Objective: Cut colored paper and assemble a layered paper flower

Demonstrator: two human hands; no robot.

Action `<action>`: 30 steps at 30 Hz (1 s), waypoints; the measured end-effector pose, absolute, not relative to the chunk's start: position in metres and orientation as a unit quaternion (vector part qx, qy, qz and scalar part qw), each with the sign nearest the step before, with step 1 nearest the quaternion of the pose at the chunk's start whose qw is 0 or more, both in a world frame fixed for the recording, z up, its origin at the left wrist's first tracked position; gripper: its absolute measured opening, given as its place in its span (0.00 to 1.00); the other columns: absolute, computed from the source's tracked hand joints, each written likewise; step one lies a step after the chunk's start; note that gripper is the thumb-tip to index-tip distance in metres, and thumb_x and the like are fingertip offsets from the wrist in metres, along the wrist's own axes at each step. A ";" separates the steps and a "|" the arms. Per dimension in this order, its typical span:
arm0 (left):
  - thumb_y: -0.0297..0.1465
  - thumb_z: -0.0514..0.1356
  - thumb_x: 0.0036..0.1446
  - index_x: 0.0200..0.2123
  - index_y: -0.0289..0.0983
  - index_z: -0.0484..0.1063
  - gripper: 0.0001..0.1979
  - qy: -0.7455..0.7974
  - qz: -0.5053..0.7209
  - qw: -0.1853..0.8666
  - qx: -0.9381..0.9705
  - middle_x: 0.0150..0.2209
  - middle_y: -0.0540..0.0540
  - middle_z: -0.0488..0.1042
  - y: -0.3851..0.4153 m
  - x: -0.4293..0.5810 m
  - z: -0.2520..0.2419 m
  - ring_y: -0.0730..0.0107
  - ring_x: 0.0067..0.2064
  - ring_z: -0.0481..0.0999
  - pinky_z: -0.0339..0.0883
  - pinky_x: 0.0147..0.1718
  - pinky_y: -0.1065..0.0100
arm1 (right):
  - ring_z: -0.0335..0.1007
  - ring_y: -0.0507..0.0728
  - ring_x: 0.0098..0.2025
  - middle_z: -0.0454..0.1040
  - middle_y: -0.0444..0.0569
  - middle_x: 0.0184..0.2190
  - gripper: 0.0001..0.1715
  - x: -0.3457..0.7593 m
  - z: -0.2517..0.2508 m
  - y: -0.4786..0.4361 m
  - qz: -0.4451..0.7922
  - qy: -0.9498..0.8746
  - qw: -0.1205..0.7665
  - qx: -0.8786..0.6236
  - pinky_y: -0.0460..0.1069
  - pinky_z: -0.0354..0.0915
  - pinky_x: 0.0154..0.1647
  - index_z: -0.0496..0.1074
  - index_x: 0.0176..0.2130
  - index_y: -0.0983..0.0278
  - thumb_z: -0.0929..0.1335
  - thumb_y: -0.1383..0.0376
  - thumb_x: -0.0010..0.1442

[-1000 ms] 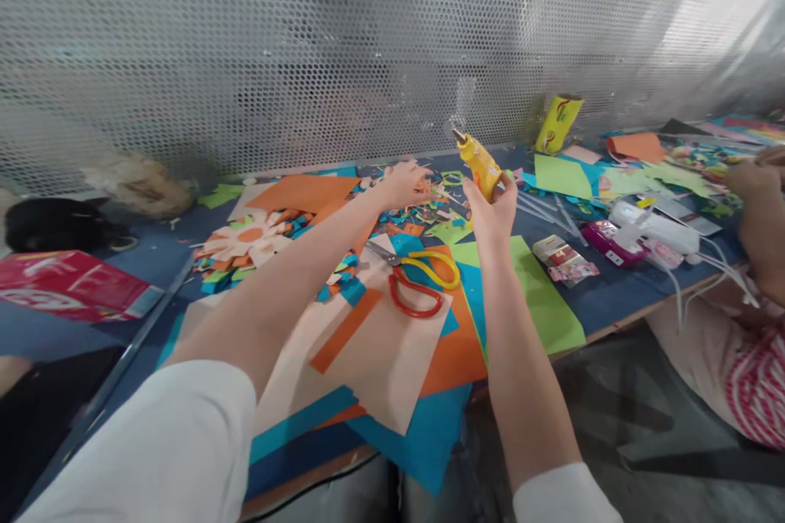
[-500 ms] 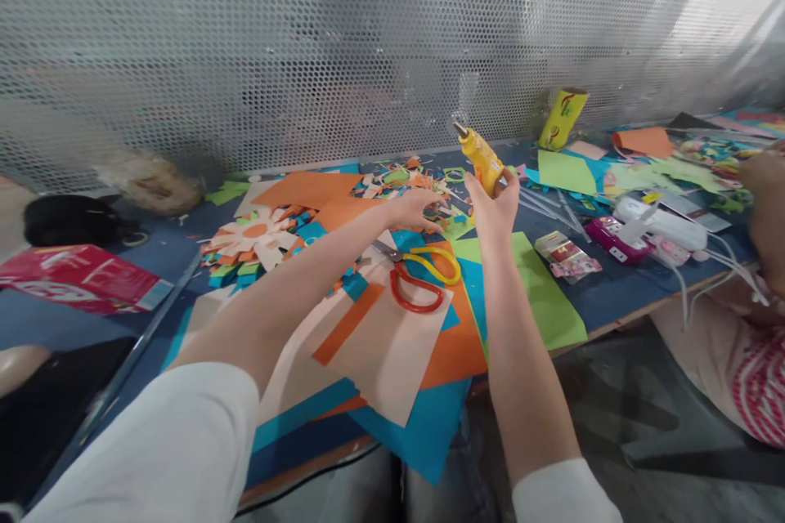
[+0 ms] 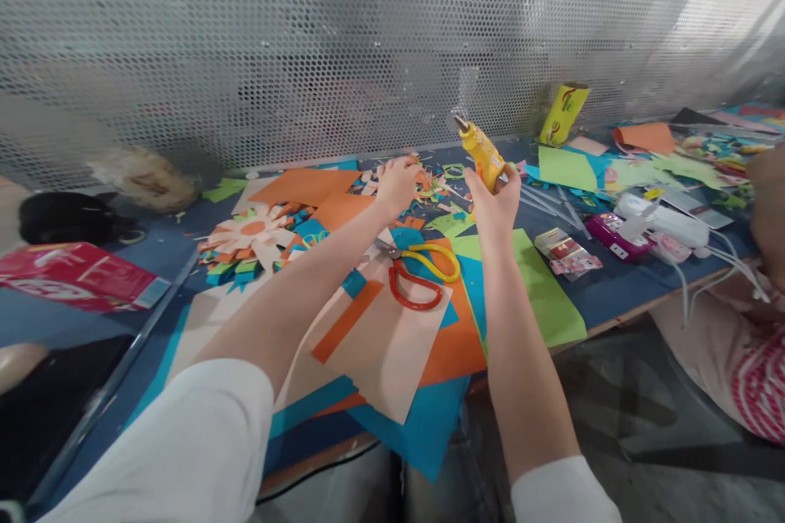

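Note:
My right hand [image 3: 495,200] is wrapped round a yellow glue gun [image 3: 482,151], its metal nozzle tilted up to the left above the table. Farther left, my left hand [image 3: 397,182] reaches down onto a heap of paper scraps [image 3: 432,184], fingers bent and a little apart, tips partly hidden. I see nothing held in it. Below the hands lie scissors [image 3: 417,294] with one red and one yellow handle loop, on peach paper sheets [image 3: 380,376]. A layered paper flower [image 3: 251,230] with an orange centre lies left of my left forearm.
A perforated metal panel [image 3: 307,49] rises behind the table. On the right are a yellow tube [image 3: 564,116], clear glue sticks [image 3: 570,211], a purple device [image 3: 619,239] and a white power strip [image 3: 662,221] with cables. A red package [image 3: 79,276] lies left. Another person's arm [image 3: 766,212] shows at right.
My left hand has moved left and away from me, from open over the near side of the scraps to bent fingers on their far side. The glue gun stays almost still.

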State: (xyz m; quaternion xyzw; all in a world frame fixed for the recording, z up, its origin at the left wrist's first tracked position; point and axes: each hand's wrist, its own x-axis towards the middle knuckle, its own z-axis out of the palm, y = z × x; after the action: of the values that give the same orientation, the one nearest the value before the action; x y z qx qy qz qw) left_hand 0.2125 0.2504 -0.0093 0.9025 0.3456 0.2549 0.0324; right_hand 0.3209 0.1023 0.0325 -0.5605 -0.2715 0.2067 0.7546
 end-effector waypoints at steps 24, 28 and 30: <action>0.36 0.63 0.47 0.55 0.37 0.63 0.31 0.175 0.196 0.269 0.927 0.36 0.45 0.79 0.197 0.220 -0.028 0.61 0.46 0.75 0.54 0.55 0.57 | 0.73 0.58 0.40 0.72 0.52 0.39 0.45 0.329 0.023 0.109 0.196 -0.299 0.749 -0.559 0.53 0.70 0.39 0.51 0.56 0.66 0.71 0.58 0.44; 0.35 0.62 0.47 0.55 0.36 0.63 0.30 0.186 0.182 0.308 0.915 0.36 0.44 0.79 0.195 0.220 -0.029 0.62 0.44 0.76 0.56 0.54 0.57 | 0.73 0.58 0.40 0.72 0.51 0.38 0.43 0.326 0.026 0.107 0.195 -0.291 0.750 -0.561 0.53 0.71 0.39 0.51 0.55 0.65 0.70 0.59 0.44; 0.36 0.61 0.48 0.54 0.37 0.64 0.28 0.206 0.187 0.316 0.907 0.36 0.45 0.79 0.193 0.220 -0.031 0.61 0.43 0.76 0.58 0.53 0.56 | 0.73 0.58 0.41 0.73 0.51 0.38 0.42 0.325 0.028 0.106 0.197 -0.284 0.751 -0.563 0.53 0.70 0.40 0.52 0.54 0.65 0.71 0.60 0.43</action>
State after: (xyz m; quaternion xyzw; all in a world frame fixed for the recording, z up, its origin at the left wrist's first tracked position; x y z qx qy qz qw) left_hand 0.2204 0.1933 -0.0312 0.9074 0.2056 0.1867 0.3155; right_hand 0.3248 0.1060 0.0284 -0.5626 -0.2841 0.1970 0.7510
